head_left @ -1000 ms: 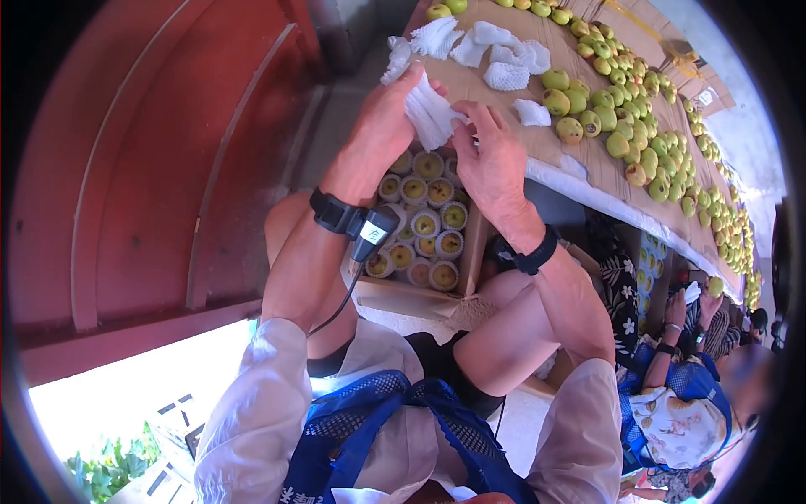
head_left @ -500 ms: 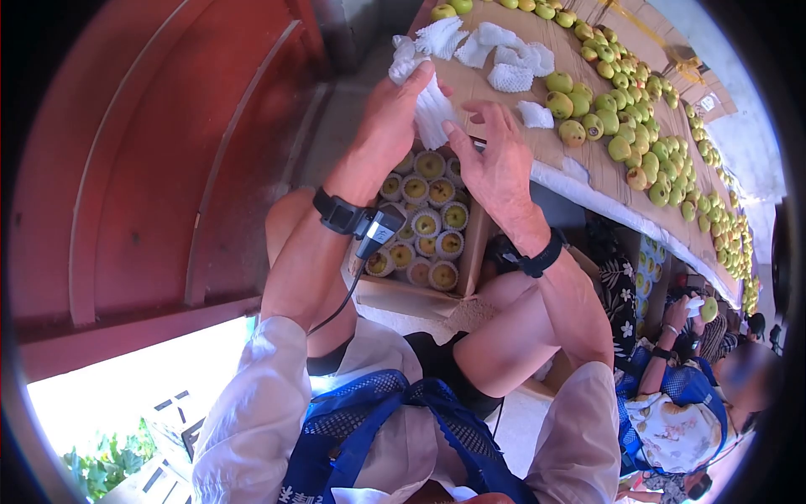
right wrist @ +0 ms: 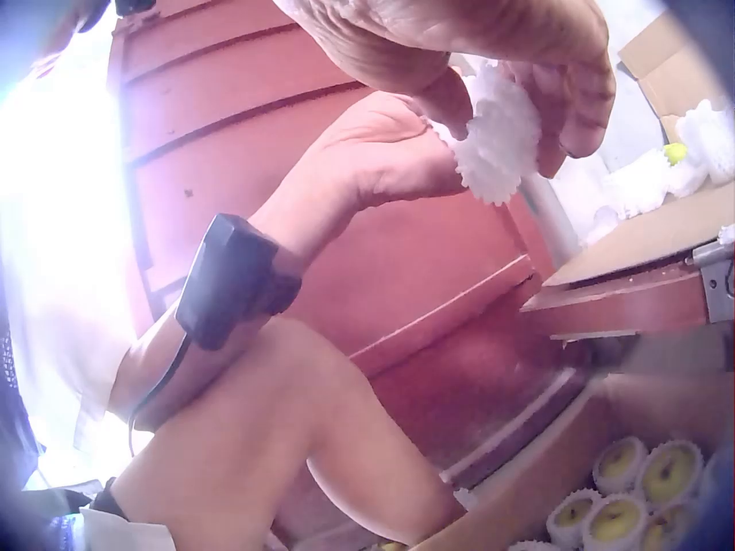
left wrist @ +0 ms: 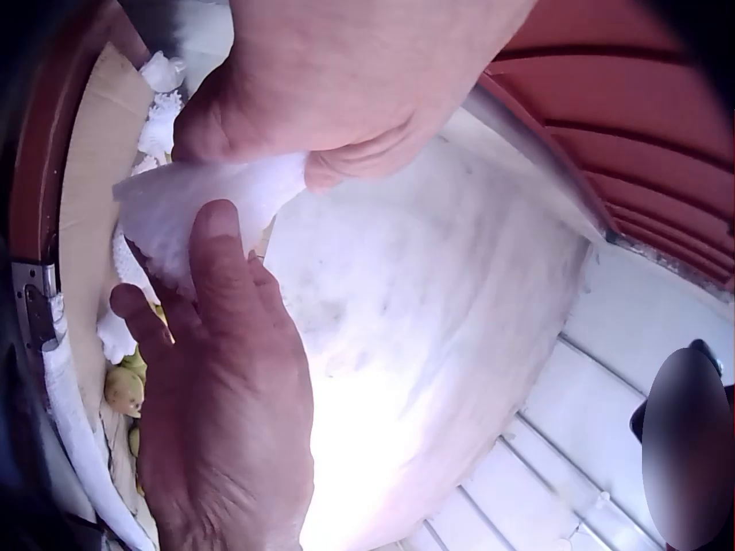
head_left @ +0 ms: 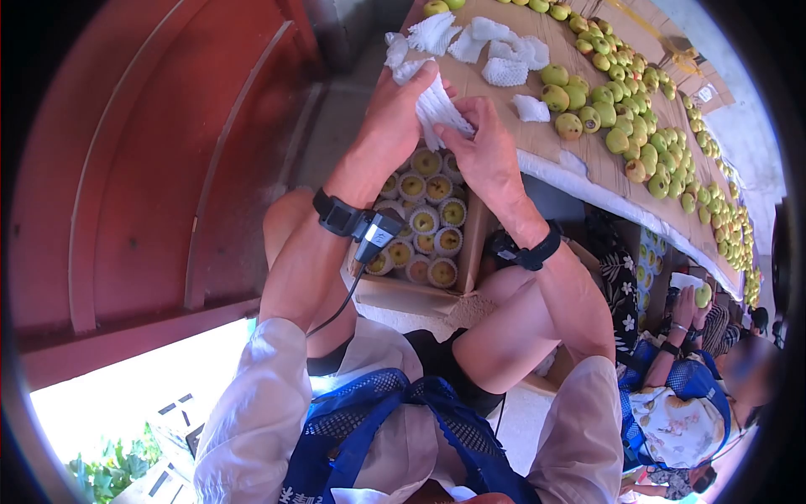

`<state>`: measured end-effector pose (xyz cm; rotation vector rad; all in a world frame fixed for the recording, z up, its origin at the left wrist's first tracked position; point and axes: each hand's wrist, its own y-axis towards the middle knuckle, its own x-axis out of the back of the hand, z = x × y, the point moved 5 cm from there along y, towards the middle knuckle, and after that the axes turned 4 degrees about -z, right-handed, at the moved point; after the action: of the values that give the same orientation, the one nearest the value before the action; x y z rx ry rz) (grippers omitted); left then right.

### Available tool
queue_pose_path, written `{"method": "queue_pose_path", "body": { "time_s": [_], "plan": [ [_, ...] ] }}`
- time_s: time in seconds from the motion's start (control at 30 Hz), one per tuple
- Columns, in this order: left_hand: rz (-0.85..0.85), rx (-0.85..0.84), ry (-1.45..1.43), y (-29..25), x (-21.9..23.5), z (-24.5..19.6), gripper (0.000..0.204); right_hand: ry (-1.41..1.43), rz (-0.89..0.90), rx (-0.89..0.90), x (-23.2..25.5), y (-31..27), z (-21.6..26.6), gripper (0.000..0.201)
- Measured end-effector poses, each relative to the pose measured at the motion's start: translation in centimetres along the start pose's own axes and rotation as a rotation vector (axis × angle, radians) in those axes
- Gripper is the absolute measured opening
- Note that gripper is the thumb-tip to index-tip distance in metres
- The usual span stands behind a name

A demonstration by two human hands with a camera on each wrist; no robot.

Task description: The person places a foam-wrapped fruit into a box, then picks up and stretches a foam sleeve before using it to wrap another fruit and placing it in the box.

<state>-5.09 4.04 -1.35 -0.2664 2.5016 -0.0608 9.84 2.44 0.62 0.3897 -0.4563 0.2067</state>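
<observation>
Between both hands is a white foam net sleeve [head_left: 438, 107], which looks flattened, above a carton [head_left: 401, 294] of apples. My left hand [head_left: 388, 126] holds its upper part, thumb along the near side. My right hand [head_left: 489, 155] pinches the lower edge between thumb and fingers. In the left wrist view the right thumb [left wrist: 218, 247] lies on the sleeve [left wrist: 190, 207]. The right wrist view shows the sleeve's scalloped edge [right wrist: 500, 138] between the hands. Sleeved apples [head_left: 426, 222] stand in rows inside the carton.
Behind the hands, a cardboard-covered table [head_left: 550, 151] bears loose foam sleeves [head_left: 506, 71] and many green apples [head_left: 621, 126]. A red panelled door [head_left: 143, 168] stands at the left. Another person [head_left: 680, 412] sits at the right, holding an apple [head_left: 703, 295] and a sleeve.
My right hand came off the sleeve with its fingers spread, then closed on its lower edge again. My left hand kept its hold. The person at right raised an apple and sleeve.
</observation>
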Motion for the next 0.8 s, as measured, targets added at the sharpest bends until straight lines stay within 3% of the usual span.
{"method": "queue_pose_path", "body": {
  "time_s": [0.1, 0.3, 0.5, 0.7, 0.8],
  "plan": [
    [0.016, 0.003, -0.050, -0.1, 0.0, 0.1, 0.045, 0.001, 0.021, 0.018, 0.1, 0.1, -0.4, 0.043],
    [-0.016, -0.040, 0.030, -0.5, -0.2, -0.2, 0.044, -0.028, 0.202, -0.210, -0.5, -0.3, 0.5, 0.060],
    [-0.028, -0.108, 0.042, -0.2, -0.2, 0.6, 0.039, -0.256, 0.060, 0.048, -0.8, -0.4, 0.8, 0.073],
    [-0.058, -0.132, -0.031, -0.2, -0.5, 1.3, 0.035, -0.284, 0.019, -0.028, -2.0, -0.7, 0.6, 0.070],
    [-0.085, -0.095, -0.059, -0.4, -0.4, 1.2, 0.034, -0.336, 0.108, -0.094, -2.3, -0.7, 0.6, 0.057]
  ]
}}
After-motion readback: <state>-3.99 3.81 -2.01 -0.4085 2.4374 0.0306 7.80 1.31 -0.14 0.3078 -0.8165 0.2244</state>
